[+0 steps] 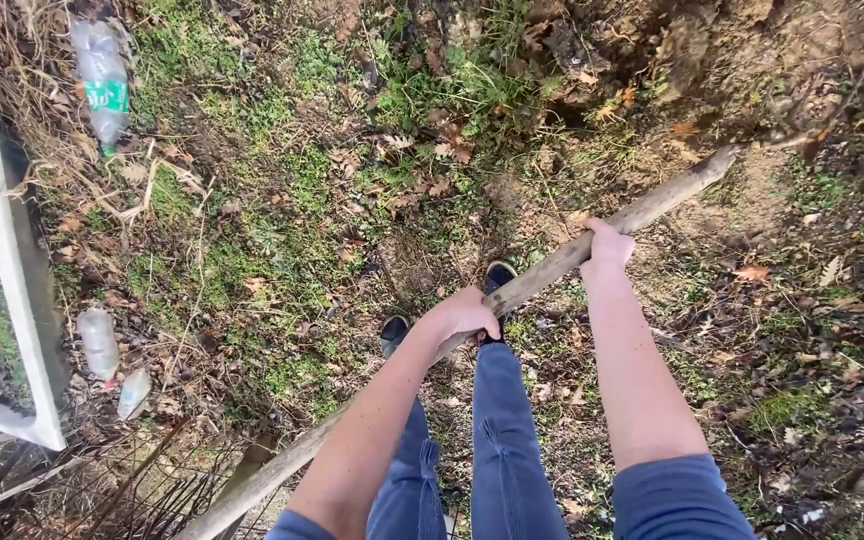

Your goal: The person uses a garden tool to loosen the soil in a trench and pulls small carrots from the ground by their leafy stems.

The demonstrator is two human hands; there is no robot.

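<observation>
A long wooden pole [656, 205], rough and pale brown, runs diagonally from the lower left to the upper right above the ground. My left hand [465, 313] is closed around its middle, just over my dark shoes [498, 275]. My right hand [607, 246] grips it higher up, nearer the far end. Both forearms are bare and reach forward. My legs in blue jeans [502, 450] stand below the pole. The pole's lower end is hidden at the bottom left.
The ground is patchy grass [282, 230], dry leaves and bare soil. A clear plastic bottle with a green label [102, 85] lies at the top left, two smaller bottles [99, 343] at the left. A white frame [22, 290] borders the left edge. Dug earth [692, 50] at top right.
</observation>
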